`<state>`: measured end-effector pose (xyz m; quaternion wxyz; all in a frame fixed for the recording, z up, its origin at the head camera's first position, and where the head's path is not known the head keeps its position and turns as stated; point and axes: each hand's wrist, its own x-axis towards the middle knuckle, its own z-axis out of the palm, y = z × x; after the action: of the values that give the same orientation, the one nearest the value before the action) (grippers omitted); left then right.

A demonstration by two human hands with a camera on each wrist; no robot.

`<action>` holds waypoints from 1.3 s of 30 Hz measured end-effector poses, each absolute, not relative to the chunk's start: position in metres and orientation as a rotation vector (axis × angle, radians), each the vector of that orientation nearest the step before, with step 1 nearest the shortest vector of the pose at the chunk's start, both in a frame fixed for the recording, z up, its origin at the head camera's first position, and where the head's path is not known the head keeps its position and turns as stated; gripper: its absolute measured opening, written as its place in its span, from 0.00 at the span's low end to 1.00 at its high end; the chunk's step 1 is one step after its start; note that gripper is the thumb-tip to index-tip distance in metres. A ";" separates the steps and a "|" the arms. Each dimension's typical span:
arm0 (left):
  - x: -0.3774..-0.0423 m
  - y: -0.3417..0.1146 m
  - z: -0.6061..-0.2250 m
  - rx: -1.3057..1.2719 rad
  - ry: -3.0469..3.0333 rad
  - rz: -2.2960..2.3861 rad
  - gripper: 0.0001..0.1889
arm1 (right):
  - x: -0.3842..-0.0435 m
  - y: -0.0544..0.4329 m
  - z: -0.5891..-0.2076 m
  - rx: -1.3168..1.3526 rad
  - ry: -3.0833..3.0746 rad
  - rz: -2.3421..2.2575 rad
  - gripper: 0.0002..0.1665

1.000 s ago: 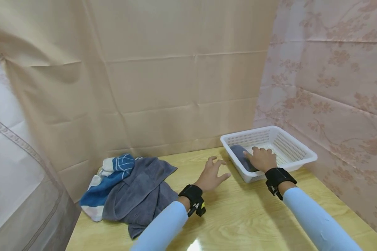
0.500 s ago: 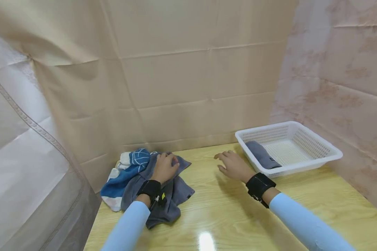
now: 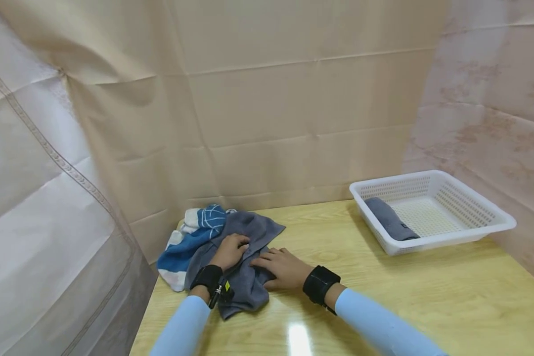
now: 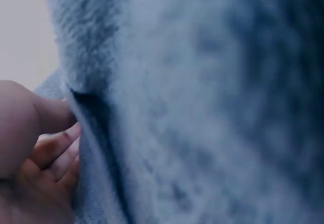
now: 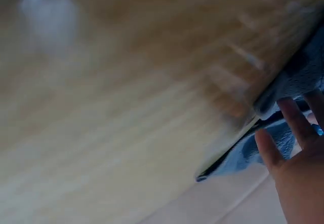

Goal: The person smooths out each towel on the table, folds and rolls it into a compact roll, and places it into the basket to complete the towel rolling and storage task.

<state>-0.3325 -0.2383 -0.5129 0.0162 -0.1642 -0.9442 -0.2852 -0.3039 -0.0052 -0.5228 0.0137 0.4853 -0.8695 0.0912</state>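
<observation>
A crumpled grey towel (image 3: 253, 291) lies on the table's left part. My left hand (image 3: 229, 251) is on its middle, fingers bent. In the left wrist view the thumb and fingers (image 4: 53, 155) come together at a fold of the grey cloth and grip it; the close towel hides part of them. My right hand (image 3: 286, 269) reaches over the towel's right edge with fingers spread and fairly straight. The right wrist view shows those fingers (image 5: 296, 120) touching the cloth edge. A blue and white patterned cloth (image 3: 189, 247) lies bunched against the grey towel's left side.
A white plastic basket (image 3: 467, 232) stands at the right of the wooden table (image 3: 382, 296). In it, along the left wall, lies a rolled grey towel (image 3: 389, 219). A beige curtain (image 3: 267, 109) hangs behind the table.
The right hand has left the rolled towel in the basket and moved left to the crumpled grey towel. My left hand has also moved left onto that towel. The head view has turned left.
</observation>
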 end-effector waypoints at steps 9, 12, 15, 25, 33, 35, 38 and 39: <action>-0.334 -0.227 -0.500 -0.615 -2.975 -0.925 0.15 | -0.306 -0.004 -0.516 1.421 -2.635 0.199 0.17; -0.333 -0.231 -0.504 -0.585 -2.940 -0.886 0.15 | -0.306 0.001 -0.515 1.449 -2.680 0.233 0.14; -0.330 -0.238 -0.509 -0.485 -2.924 -0.865 0.20 | -0.306 0.009 -0.513 1.485 -2.724 0.311 0.14; -0.325 -0.247 -0.509 -0.468 -2.923 -0.873 0.18 | -0.296 0.035 -0.500 1.454 -2.825 0.337 0.09; -0.326 -0.261 -0.504 -0.701 -2.933 -1.054 0.35 | -0.287 0.007 -0.505 1.346 -2.734 0.154 0.49; -0.327 -0.264 -0.504 -0.702 -2.923 -1.009 0.31 | -0.287 0.001 -0.505 1.386 -2.751 0.124 0.53; -0.328 -0.266 -0.506 -0.626 -2.891 -0.921 0.20 | -0.288 -0.005 -0.503 1.426 -2.780 0.125 0.49; -0.327 -0.267 -0.506 -0.582 -2.877 -0.903 0.19 | -0.288 -0.007 -0.501 1.435 -2.784 0.131 0.45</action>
<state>-0.3272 -0.2667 -0.5065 0.0353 -0.1893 -0.9362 -0.2940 -0.2880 -0.0068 -0.5008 0.0034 0.4578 -0.8881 0.0417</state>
